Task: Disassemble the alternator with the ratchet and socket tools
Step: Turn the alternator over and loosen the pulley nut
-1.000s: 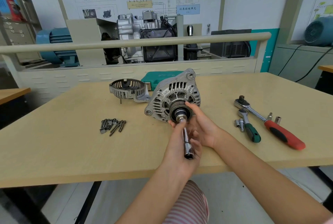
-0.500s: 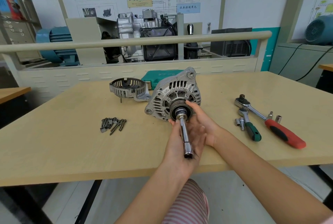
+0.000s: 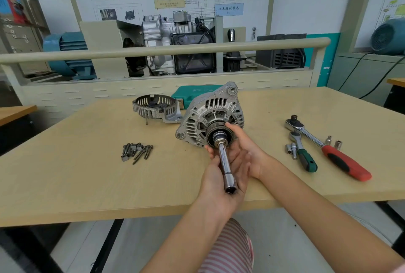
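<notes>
Seating long chrome socket extension (image 3: 225, 166) on pulley nut of ribbed silver alternator (image 3: 211, 117), mid-bench toward its far edge. Left hand (image 3: 215, 179) curled round the extension; right hand (image 3: 245, 147) cups the black pulley (image 3: 215, 132). Next, likely: fit red-handled ratchet (image 3: 328, 150), lying toward the right edge.

The alternator (image 3: 210, 117) stands tilted on the desk (image 3: 76, 174), pulley toward the person. A long socket (image 3: 225, 165) sits on the pulley's centre, lying in the left hand (image 3: 221, 176). The right hand (image 3: 245, 147) cups the pulley. Two ratchets (image 3: 306, 141) lie well to the right, loose bolts (image 3: 137, 152) to the left.
</notes>
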Motion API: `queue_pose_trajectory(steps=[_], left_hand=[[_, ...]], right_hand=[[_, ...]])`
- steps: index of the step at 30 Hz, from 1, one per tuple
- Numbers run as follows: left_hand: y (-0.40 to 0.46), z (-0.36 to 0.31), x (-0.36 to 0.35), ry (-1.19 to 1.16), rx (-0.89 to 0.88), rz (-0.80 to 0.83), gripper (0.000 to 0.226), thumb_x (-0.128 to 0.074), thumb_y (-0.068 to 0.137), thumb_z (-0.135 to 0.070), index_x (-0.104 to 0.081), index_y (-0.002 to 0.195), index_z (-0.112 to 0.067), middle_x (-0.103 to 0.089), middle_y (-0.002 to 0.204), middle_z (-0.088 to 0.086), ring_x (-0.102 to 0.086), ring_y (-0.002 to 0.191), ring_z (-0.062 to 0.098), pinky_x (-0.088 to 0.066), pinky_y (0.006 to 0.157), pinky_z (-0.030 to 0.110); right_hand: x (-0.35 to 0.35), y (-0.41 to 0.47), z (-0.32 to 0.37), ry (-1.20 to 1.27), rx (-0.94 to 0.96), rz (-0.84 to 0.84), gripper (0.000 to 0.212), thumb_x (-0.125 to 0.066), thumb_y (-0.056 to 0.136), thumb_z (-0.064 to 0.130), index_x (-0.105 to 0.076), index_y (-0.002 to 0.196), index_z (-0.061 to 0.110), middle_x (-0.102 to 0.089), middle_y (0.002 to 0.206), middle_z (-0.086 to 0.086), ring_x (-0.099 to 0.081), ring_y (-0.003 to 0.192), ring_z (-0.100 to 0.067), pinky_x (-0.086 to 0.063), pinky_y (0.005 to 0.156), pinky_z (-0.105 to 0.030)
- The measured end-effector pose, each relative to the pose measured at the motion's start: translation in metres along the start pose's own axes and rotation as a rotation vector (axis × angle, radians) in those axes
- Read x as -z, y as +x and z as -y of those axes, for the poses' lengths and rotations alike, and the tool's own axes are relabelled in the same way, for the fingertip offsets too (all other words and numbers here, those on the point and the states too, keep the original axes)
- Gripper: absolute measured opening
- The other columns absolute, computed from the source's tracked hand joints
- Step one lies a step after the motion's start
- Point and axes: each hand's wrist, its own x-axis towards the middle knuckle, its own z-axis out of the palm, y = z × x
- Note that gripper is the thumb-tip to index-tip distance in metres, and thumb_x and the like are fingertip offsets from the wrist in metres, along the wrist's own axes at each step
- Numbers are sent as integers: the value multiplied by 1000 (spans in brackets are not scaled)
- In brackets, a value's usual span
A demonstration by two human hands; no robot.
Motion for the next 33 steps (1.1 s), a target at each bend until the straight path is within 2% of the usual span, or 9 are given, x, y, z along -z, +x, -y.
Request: queue_pose_trajectory(steps=[4,8,11,14,19,23,26,29,33], left_hand=[[1,-2,7,31,-31,-15,16,-60,90,-19,-60,88,-4,-59,60,7,-57,39,12,-46,34,17],[3,-1,11,54,-74,-5,7,-59,90,-9,-61,92,-2,-60,64,9,-61,43,12,-49,37,19],[0,-2,10,13,-61,7,16,-55,94,-16,-61,95,-1,-64,62,12,-65,46,18,-49,36,24],[-2,-5,9,28,10,6,33,-48,98,-26,-59,84,1,-67,66,17,-66,47,21,-49,34,25],[0,-7,12,50,84,12,37,-45,97,-33,-63,92,-1,-65,82,12,-59,38,13,-42,29,16],[1,-5,13,26,-5,-21,18,-59,91,-21,-59,81,-6,-56,59,5,-54,35,9,-43,31,15],[2,-3,14,39,-61,-27,10,-58,89,-6,-60,80,-5,-55,50,4,-52,34,7,-42,32,14],[2,-4,15,34,-68,-30,12,-57,91,-7,-61,80,-4,-57,49,4,-55,35,7,-43,32,14],[2,-7,15,9,-12,-23,21,-48,97,-20,-60,84,-8,-61,51,5,-52,32,6,-38,29,13]], right_hand=[[-4,-5,-1,5,26,-22,66,-65,63,51,-60,111,6,-70,96,-12,-69,76,-19,-56,66,-27],[-6,-5,0,9,26,-22,65,-64,65,51,-59,112,5,-68,93,-12,-68,70,-18,-56,68,-26],[-6,-5,0,11,13,-26,64,-65,65,52,-61,107,3,-70,90,-15,-68,69,-19,-57,66,-27],[-5,-5,0,27,11,-12,63,-64,67,52,-60,107,3,-70,90,-16,-68,68,-20,-56,64,-28],[-7,-9,0,8,26,-19,65,-62,68,52,-58,113,4,-68,93,-14,-67,72,-19,-56,67,-27],[-10,-9,0,15,51,-25,72,-61,68,49,-54,124,4,-68,98,-12,-69,76,-19,-55,68,-27],[-10,-9,0,1,53,-33,70,-59,69,49,-54,122,4,-65,99,-12,-66,76,-18,-53,74,-28],[-11,-10,0,0,48,-28,65,-59,68,50,-57,115,4,-65,98,-12,-65,76,-18,-49,79,-28],[-11,-9,-1,31,45,-7,64,-60,68,48,-57,113,3,-66,94,-13,-68,71,-19,-55,69,-25]])
